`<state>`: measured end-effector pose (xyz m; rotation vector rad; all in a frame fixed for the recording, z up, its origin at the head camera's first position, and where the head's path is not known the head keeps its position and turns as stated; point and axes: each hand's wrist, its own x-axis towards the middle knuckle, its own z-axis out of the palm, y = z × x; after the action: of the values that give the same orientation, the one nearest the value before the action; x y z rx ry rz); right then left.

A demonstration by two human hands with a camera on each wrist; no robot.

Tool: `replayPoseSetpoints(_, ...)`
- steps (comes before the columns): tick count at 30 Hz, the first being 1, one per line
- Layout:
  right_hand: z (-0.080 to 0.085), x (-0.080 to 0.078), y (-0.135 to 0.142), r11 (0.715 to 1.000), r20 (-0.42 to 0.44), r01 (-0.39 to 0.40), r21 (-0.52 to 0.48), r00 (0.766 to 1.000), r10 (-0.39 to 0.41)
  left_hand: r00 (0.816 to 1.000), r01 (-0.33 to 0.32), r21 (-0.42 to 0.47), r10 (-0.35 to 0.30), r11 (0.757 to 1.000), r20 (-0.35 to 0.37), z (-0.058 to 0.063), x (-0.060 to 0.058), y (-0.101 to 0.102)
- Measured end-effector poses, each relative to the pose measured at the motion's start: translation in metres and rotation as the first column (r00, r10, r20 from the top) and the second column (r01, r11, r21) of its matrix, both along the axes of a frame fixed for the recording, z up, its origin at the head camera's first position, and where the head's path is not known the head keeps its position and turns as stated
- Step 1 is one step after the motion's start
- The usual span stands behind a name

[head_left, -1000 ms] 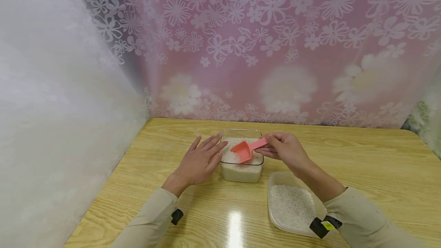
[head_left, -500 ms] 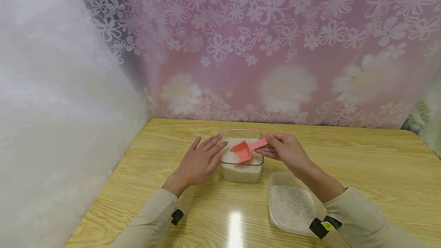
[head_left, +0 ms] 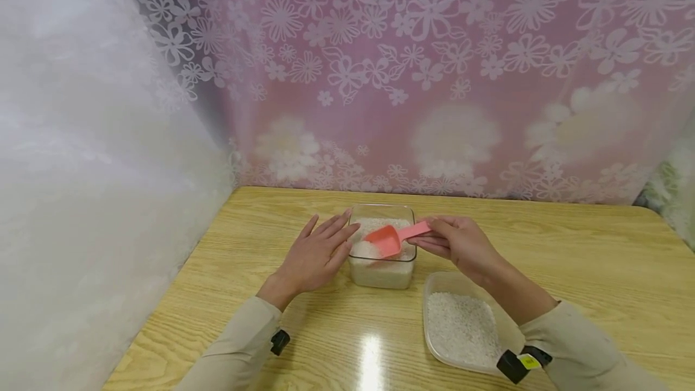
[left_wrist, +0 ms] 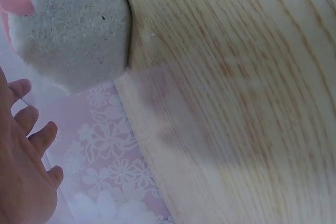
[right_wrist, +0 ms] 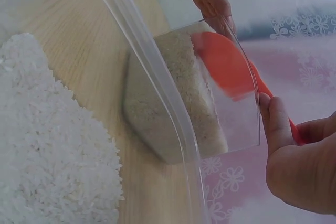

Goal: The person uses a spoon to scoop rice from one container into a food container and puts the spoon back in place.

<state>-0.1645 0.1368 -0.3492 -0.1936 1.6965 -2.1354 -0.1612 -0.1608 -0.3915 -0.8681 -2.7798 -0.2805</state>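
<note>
A clear square container (head_left: 382, 276) nearly full of rice stands in the middle of the table. My right hand (head_left: 461, 245) pinches the handle of a pink scoop (head_left: 388, 242), whose bowl lies low in that container with its lip at the rice. In the right wrist view the scoop (right_wrist: 223, 66) shows through the clear wall, thumb and fingers on its handle. My left hand (head_left: 314, 256) lies with fingers extended against the container's left rim. The left wrist view shows that hand (left_wrist: 26, 156) beside the container's rice (left_wrist: 79, 30), fingers spread.
A second, shallower plastic tub (head_left: 429, 333) of white rice (right_wrist: 52, 140) sits nearer me on the right, under my right forearm. The wooden table (head_left: 586, 258) ends at a pink flowered curtain (head_left: 380, 107) behind. A pale sheet (head_left: 108, 168) hangs along the left.
My right hand and the scoop have shifted slightly to the right, with the handle a little lower. The left hand stays at the container's rim.
</note>
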Motion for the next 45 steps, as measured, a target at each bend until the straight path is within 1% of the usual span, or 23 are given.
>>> replayPoseSetpoints(4,-0.004,0.000,0.004,0.996,0.020,-0.026,-0.090,0.999,0.028,1.000,0.002,0.004,-0.002,1.000,-0.003,-0.001,0.000,0.000)
replayPoseSetpoints(8,-0.007,0.000,0.008,0.987,0.038,-0.040,-0.154,0.998,0.047,1.000,0.000,0.006,0.000,1.000,0.002,-0.001,0.000,0.000)
replayPoseSetpoints(15,-0.009,0.000,0.019,0.968,0.127,0.007,-0.251,0.992,0.025,1.000,-0.001,0.023,0.001,1.000,0.001,0.000,0.002,0.001)
replayPoseSetpoints(23,-0.009,0.000,0.027,0.942,0.188,0.029,-0.333,0.982,0.036,1.000,0.004,0.031,-0.004,1.000,-0.004,-0.001,0.002,0.001)
replayPoseSetpoints(31,-0.008,0.001,0.034,0.918,0.197,0.018,-0.397,0.978,0.067,1.000,0.004,0.031,-0.003,1.000,-0.005,0.000,0.002,0.001)
replayPoseSetpoints(36,-0.006,0.002,0.039,0.900,0.207,0.018,-0.435,0.975,0.080,1.000,0.009,0.047,-0.008,0.999,-0.008,-0.001,0.001,0.002)
replayPoseSetpoints(45,-0.003,0.007,0.053,0.860,0.198,-0.016,-0.510,0.971,0.136,1.000,0.003,0.035,-0.003,0.999,-0.013,0.000,0.001,0.002)
